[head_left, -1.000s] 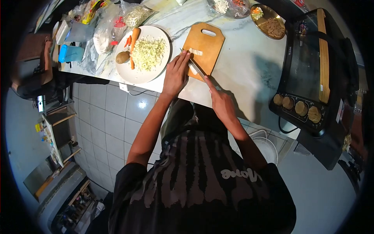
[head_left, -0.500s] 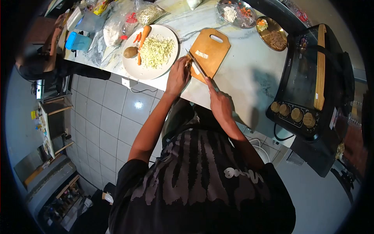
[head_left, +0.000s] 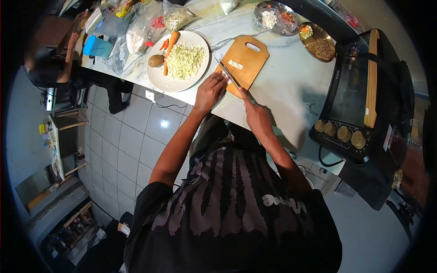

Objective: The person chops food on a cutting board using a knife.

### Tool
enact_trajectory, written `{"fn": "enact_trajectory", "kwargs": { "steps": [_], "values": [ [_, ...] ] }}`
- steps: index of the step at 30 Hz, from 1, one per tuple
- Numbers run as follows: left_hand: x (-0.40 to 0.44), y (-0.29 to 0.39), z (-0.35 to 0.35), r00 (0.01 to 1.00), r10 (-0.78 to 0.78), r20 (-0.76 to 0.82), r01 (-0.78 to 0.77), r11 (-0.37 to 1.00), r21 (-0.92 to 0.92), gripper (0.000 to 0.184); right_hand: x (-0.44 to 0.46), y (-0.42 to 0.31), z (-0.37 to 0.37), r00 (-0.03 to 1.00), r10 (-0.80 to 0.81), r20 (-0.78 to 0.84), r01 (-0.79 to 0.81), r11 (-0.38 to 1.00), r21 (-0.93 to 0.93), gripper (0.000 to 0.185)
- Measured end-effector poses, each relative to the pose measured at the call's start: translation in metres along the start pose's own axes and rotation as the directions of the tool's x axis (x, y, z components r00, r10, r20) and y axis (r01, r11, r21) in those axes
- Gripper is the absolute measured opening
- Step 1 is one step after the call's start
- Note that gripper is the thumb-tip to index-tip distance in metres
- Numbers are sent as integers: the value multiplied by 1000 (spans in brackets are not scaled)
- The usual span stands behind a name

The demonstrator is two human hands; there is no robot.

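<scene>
My right hand [head_left: 258, 119] is closed round the handle of a kitchen knife [head_left: 231, 75], whose blade slants over the wooden cutting board [head_left: 255, 61]. My left hand [head_left: 210, 92] is at the board's left edge, fingers bent and pressed together against a white piece of food beside the blade. That piece is mostly covered by the fingers and knife. Further up the board lie thin white strips [head_left: 235, 64]. To the left, a white plate [head_left: 175, 86] carries chopped pale vegetable [head_left: 185, 60], carrots [head_left: 172, 42], small red chillies and a brown round item [head_left: 156, 60].
A black toaster oven [head_left: 348, 95] stands at the right. Behind the board are a metal tray [head_left: 295, 25] and a metal bowl [head_left: 325, 55] of cut food. Plastic bags [head_left: 177, 17] and a blue container [head_left: 97, 47] sit at the left. Another person [head_left: 54, 68] is beyond the counter's left end.
My left fingers have shifted slightly right, closer over the white piece by the blade. The knife stays nearly in place. The other person's leg has moved, and the view has shifted a little.
</scene>
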State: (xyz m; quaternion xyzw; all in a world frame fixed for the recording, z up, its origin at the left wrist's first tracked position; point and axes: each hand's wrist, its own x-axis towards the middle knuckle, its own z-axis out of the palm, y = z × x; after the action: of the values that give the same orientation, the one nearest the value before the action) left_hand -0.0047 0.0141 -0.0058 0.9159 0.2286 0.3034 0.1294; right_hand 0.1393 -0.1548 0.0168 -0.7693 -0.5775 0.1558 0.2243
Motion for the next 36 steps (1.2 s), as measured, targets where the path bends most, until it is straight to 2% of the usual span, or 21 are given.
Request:
{"fn": "enact_trajectory", "kwargs": {
  "steps": [2,4,8,10,11,13,17,19,22,23,25,29,31,33,36],
  "values": [
    [2,-1,-1,1000,5,4,-5,1000,5,34,2,0,3,1000,-12,6,12,1000,5,67],
    [-1,4,-2,1000,-6,10,6,1000,1,34,12,-4,15,998,-28,-49,22,993,-112,70],
    [3,2,-4,1000,29,-9,-29,999,13,29,9,-6,7,997,-26,-71,19,995,-101,75],
    [2,2,0,999,3,-51,-3,1000,-14,30,-9,-2,-14,981,87,171,-68,991,-116,68],
    [2,1,1,998,-4,-57,3,1000,-19,30,-8,-3,-14,981,86,175,-65,990,-124,68],
    [0,0,1,1000,0,-23,-1,999,-32,32,-8,-7,-7,1000,1,9,0,990,-143,73],
    [0,-1,1,1000,-10,-26,9,999,-44,30,18,-11,5,998,-7,-57,-1,991,-137,73],
    [1,0,2,999,14,-37,-15,1000,-21,29,14,-13,-10,999,7,31,-1,982,-191,74],
    [3,-2,2,998,58,-36,-59,998,-3,29,8,-14,-14,994,56,93,-43,990,-138,77],
    [1,-1,2,998,50,-34,-50,999,-1,29,10,-16,-9,993,86,86,-75,989,-130,77],
    [1,0,2,999,34,-34,-35,999,-4,30,27,-12,-1,999,18,50,-14,995,-96,73],
    [3,3,-2,1000,18,-20,-19,1000,-24,33,29,-16,-8,1000,11,26,-9,995,-103,76],
    [6,6,-5,1000,6,-28,-7,999,-37,33,22,-18,-26,974,123,192,-92,983,-162,72],
    [9,10,-8,998,-59,-28,57,996,-74,29,18,-11,-22,982,98,160,-76,988,-135,71],
    [18,7,-11,998,-66,-7,65,991,-114,22,19,-2,-20,993,67,98,-60,995,-79,68]
  ]
}}
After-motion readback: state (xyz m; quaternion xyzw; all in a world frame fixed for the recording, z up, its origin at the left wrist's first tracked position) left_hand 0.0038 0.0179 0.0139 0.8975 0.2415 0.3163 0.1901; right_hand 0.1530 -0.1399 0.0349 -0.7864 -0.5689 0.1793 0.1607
